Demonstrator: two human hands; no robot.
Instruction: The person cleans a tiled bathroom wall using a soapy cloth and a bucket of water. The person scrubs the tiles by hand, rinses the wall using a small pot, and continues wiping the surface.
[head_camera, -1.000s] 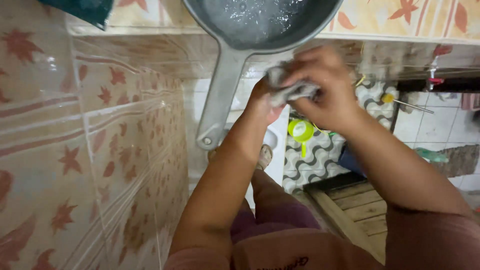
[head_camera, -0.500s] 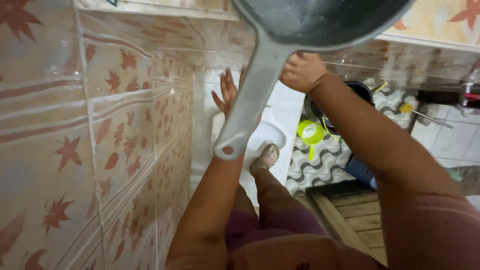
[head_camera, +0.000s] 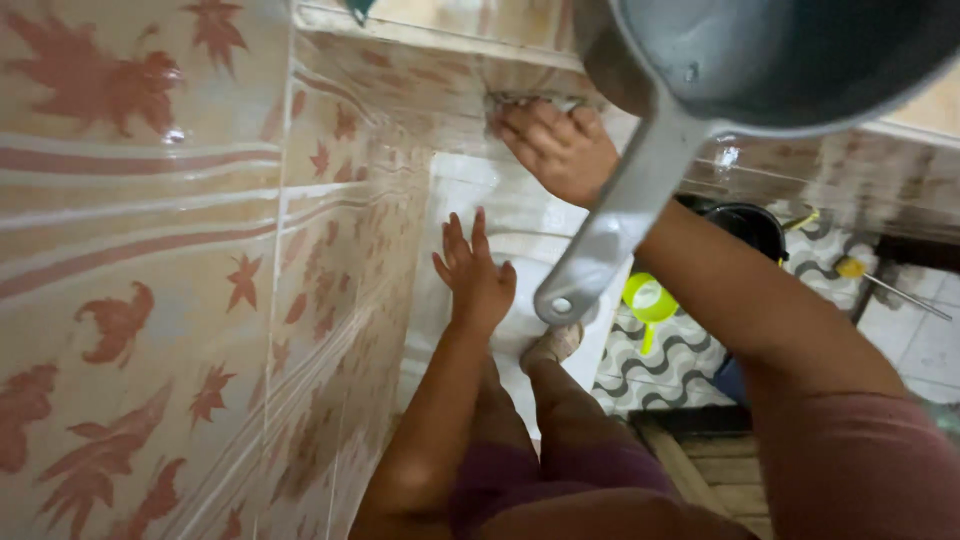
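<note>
A grey metal pan (head_camera: 800, 60) rests on the tiled counter, and its long handle (head_camera: 615, 235) juts out over the edge toward me. My right hand (head_camera: 560, 150) reaches under that handle, just left of the pan. Its fingers press a small grey scrubbing pad (head_camera: 520, 100) against the counter's front edge (head_camera: 440, 55). My left hand (head_camera: 475, 275) hangs lower, in front of the tiled counter side. It is open with fingers spread, holds nothing, and is apart from the handle's end.
Glossy tiles with red leaf prints (head_camera: 150, 300) cover the counter side on the left. Below are my legs and one foot (head_camera: 552, 345), a green plastic scoop (head_camera: 648, 300) on a wavy-patterned floor, a black bucket (head_camera: 748, 228) and wooden boards (head_camera: 720, 470).
My right hand has moved left from beside the pan handle to the counter edge. My left hand has dropped away from the handle. The pan now looms larger at the upper right.
</note>
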